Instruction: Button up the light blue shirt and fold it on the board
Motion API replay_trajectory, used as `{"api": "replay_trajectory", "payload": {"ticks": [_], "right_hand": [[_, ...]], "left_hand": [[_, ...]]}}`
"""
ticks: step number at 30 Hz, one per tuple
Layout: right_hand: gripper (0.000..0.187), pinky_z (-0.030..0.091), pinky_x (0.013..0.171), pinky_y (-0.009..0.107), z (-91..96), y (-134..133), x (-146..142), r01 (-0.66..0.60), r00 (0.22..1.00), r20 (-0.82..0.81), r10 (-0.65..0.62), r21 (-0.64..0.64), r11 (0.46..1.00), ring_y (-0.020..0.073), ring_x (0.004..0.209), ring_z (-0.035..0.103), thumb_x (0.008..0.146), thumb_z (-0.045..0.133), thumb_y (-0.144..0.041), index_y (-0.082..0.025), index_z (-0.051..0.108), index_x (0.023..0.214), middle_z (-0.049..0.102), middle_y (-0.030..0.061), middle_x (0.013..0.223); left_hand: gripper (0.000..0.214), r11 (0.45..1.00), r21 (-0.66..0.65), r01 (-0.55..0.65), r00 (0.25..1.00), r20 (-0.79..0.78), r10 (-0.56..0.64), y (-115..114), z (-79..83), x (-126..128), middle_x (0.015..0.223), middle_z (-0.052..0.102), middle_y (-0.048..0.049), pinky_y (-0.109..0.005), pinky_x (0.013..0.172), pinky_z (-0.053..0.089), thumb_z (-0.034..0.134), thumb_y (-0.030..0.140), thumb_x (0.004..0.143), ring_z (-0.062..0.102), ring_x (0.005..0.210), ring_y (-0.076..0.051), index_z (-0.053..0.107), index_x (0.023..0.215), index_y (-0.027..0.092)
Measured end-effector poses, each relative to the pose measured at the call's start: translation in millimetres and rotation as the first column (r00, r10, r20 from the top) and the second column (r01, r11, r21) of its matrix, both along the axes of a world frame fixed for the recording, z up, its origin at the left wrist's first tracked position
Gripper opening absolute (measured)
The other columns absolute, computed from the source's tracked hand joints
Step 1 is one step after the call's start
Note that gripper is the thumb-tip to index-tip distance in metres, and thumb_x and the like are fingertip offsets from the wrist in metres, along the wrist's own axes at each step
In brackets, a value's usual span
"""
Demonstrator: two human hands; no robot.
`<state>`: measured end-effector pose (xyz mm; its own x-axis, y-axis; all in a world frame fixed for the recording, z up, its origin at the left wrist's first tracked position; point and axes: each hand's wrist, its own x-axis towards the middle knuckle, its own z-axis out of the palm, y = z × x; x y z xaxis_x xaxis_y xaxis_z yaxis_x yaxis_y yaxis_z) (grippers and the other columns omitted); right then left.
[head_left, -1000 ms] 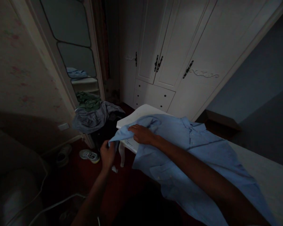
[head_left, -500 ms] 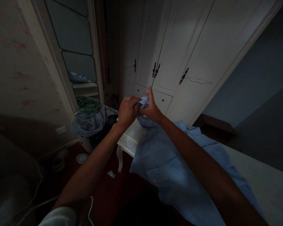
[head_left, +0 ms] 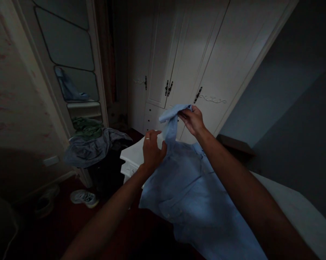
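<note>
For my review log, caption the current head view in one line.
Right hand holds up part of a blue shirt draped over a white table, open left hand close by.

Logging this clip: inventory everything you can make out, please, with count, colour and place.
shirt: 1, light blue, over the table, one part lifted
table: 1, white, under the shirt
wardrobe: 1, white, behind
mirror: 1, framed in white, left
cloths: green and grey, heaped below the mirror; count unclear
sneaker: 1, whitish, floor at left
box-like piece: 1, brown, right
wall plate: 1, white, left wall
floor: 1, dark red, below
left hand: 1, ringed, beside lifted cloth
right hand: 1, holding lifted cloth
</note>
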<state>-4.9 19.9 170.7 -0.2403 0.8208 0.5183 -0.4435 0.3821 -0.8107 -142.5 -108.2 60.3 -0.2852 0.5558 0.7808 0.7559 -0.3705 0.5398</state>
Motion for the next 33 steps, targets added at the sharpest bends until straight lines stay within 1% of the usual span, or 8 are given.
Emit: {"api": "replay_trajectory", "payload": {"ticks": [2, 5, 9, 16, 19, 23, 29, 33], "right_hand": [[0.039, 0.052, 0.093, 0.039, -1.0, -4, 5, -0.016, 1.000, -0.025, 0.016, -0.005, 1.000, 0.0172, 0.095, 0.064, 0.060, 0.083, -0.030, -0.024, 0.050, 0.080, 0.066, -0.0028, 0.083], [0.038, 0.051, 0.096, 0.043, -2.4, -14, 12, -0.047, 0.999, 0.016, 0.047, -0.003, 0.999, 0.0198, 0.102, 0.063, 0.062, 0.081, -0.035, -0.024, 0.051, 0.082, 0.068, -0.0010, 0.088], [0.042, 0.050, 0.096, 0.047, -3.3, -25, 28, -0.071, 0.994, 0.079, 0.070, 0.014, 0.997, 0.0207, 0.102, 0.062, 0.062, 0.081, -0.035, -0.025, 0.053, 0.091, 0.068, -0.0013, 0.093], [0.063, 0.052, 0.091, 0.046, -16.5, -66, 100, -0.057, 0.977, 0.202, 0.074, -0.087, 0.995, 0.0190, 0.089, 0.064, 0.055, 0.083, -0.028, -0.028, 0.056, 0.113, 0.066, -0.0012, 0.092], [0.077, 0.054, 0.086, 0.040, -36.0, -102, 137, -0.017, 0.961, 0.269, 0.064, -0.172, 0.985, 0.0180, 0.082, 0.064, 0.052, 0.084, -0.025, -0.028, 0.055, 0.123, 0.065, -0.0003, 0.091], [0.076, 0.053, 0.084, 0.035, -75.1, -153, 172, 0.026, 0.931, 0.352, 0.097, -0.328, 0.944, 0.0198, 0.092, 0.065, 0.052, 0.084, -0.025, -0.030, 0.058, 0.124, 0.061, 0.0063, 0.119], [0.050, 0.052, 0.077, 0.031, -134.7, -210, 185, 0.169, 0.876, 0.460, 0.143, -0.572, 0.803, 0.0159, 0.084, 0.063, 0.064, 0.081, -0.034, -0.028, 0.068, 0.112, 0.061, 0.0057, 0.114], [0.056, 0.052, 0.084, 0.035, -150.4, -230, 179, 0.170, 0.879, 0.439, 0.188, -0.655, 0.736, 0.0161, 0.080, 0.062, 0.066, 0.082, -0.035, -0.030, 0.064, 0.119, 0.064, 0.0007, 0.090]], "left_hand": [[0.062, 0.947, -0.319, 0.043, 0.992, 0.125, -0.003, 17, -23.6, 10, 0.131, 0.048, -0.0193, -0.040, 0.095, 0.047, 0.068, 0.034, 0.077, 0.054, 0.117, -0.028, 0.043, 0.130, 0.013], [0.083, 0.753, -0.653, 0.083, 0.994, 0.106, -0.019, 45, -47.8, 20, 0.138, 0.046, -0.0255, -0.038, 0.099, 0.044, 0.076, 0.046, 0.069, 0.048, 0.129, -0.034, 0.039, 0.133, 0.008], [0.045, 0.621, -0.782, 0.056, 0.998, 0.025, -0.059, 71, -57.9, 19, 0.120, 0.065, -0.0187, -0.034, 0.089, 0.049, 0.063, 0.036, 0.080, 0.062, 0.114, -0.030, 0.057, 0.118, 0.014], [0.034, 0.590, -0.807, 0.030, 0.999, 0.013, -0.033, 94, -57.8, 3, 0.113, 0.071, -0.0142, -0.034, 0.082, 0.051, 0.057, 0.027, 0.078, 0.066, 0.106, -0.030, 0.069, 0.109, 0.019], [0.038, 0.590, -0.807, 0.027, 1.000, 0.014, -0.027, 96, -60.0, 3, 0.116, 0.071, -0.0120, -0.032, 0.083, 0.051, 0.058, 0.028, 0.077, 0.066, 0.108, -0.028, 0.070, 0.112, 0.020], [0.033, 0.594, -0.804, 0.012, 0.999, -0.012, -0.036, 94, -62.4, 5, 0.115, 0.071, -0.0087, -0.034, 0.085, 0.051, 0.060, 0.033, 0.077, 0.065, 0.108, -0.028, 0.073, 0.107, 0.025], [0.030, 0.607, -0.794, -0.036, 0.993, -0.095, -0.066, 92, -66.3, 8, 0.115, 0.071, -0.0068, -0.037, 0.085, 0.051, 0.060, 0.024, 0.074, 0.066, 0.106, -0.029, 0.075, 0.100, 0.027], [0.028, 0.630, -0.775, -0.052, 0.988, -0.131, -0.081, 89, -69.8, 7, 0.114, 0.071, -0.0056, -0.035, 0.085, 0.052, 0.059, 0.030, 0.078, 0.066, 0.104, -0.028, 0.074, 0.101, 0.027]]}}
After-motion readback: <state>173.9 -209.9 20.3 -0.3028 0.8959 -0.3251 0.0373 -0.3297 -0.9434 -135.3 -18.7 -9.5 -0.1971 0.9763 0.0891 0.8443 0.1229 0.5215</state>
